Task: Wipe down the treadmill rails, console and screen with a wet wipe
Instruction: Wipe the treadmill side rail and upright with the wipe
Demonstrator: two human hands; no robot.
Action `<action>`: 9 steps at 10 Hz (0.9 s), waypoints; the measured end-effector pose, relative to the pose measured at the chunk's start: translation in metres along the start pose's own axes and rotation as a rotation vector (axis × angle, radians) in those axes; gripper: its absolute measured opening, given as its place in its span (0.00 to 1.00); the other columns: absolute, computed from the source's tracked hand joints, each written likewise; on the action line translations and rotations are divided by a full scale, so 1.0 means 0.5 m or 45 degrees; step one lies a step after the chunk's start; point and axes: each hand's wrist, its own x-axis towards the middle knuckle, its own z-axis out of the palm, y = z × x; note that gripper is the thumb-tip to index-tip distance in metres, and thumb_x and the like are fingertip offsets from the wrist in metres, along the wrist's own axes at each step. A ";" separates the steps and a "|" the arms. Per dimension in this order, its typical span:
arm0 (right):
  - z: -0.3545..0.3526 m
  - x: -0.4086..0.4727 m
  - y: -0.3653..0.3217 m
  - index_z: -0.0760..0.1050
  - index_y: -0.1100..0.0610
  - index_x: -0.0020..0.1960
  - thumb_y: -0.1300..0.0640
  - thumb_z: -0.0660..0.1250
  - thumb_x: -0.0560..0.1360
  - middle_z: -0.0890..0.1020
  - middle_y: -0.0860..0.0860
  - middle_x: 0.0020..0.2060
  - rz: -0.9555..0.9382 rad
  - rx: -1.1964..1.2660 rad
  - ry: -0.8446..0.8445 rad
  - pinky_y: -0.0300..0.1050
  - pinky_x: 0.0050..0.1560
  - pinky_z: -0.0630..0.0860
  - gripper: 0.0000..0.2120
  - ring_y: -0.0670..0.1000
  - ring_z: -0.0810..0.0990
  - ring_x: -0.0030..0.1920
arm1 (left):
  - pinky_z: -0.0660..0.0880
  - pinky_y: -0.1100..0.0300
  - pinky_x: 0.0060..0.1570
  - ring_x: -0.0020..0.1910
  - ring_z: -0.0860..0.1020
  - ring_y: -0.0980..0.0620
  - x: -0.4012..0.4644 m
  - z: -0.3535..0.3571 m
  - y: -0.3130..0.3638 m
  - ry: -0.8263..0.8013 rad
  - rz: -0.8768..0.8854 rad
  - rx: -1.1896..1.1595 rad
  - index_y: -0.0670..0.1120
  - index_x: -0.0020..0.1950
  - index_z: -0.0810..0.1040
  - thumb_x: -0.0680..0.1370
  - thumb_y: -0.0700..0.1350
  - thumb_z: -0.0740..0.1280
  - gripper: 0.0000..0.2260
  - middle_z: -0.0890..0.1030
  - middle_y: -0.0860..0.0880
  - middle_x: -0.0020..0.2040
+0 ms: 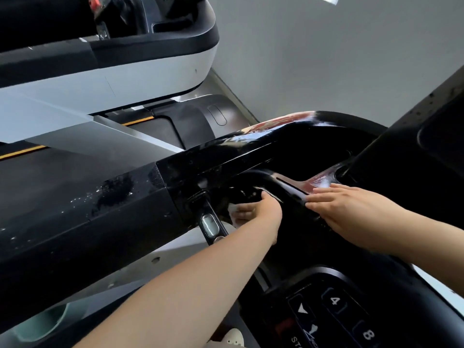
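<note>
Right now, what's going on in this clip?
A person is cleaning a black treadmill console. The left hand holds a white wet wipe against the recessed grip area where the rail meets the console. The right hand lies flat, fingers straight, on the glossy console surface beside it. Wet streaks and droplets show on the rail. The number keypad sits lower right, untouched.

Your left hand [261,209] hides most of the wet wipe [234,214]. Below your right hand [344,209], the keypad [336,320] gets cut off.
</note>
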 end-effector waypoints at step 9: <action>0.041 -0.211 -0.067 0.51 0.44 0.77 0.51 0.46 0.83 0.52 0.41 0.76 0.825 0.399 -0.008 0.31 0.69 0.49 0.22 0.42 0.53 0.75 | 0.47 0.56 0.75 0.75 0.39 0.49 0.007 -0.093 -0.023 -0.439 2.084 1.939 0.43 0.74 0.35 0.79 0.58 0.40 0.30 0.38 0.46 0.75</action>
